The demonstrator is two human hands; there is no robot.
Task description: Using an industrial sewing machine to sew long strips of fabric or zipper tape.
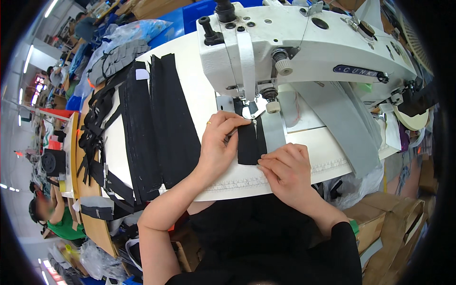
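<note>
A white industrial sewing machine (299,45) stands over the work surface, with a black fabric strip (251,147) under its presser foot (247,112). My left hand (219,142), wearing a thin ring, has its bent fingers on the strip's upper left, just beside the foot. My right hand (287,173) pinches the strip's lower right corner. Beneath the strip on the right lies a grey band (273,133). Larger grey pieces (342,128) hang across the right of the machine bed.
Long black fabric panels (175,123) and tangled black straps (92,137) lie left on the white table (194,57), which has a ruler along its front edge. Grey fabric (109,64) is piled behind. A worker in green (66,225) is far left. Cardboard boxes (370,218) stand at lower right.
</note>
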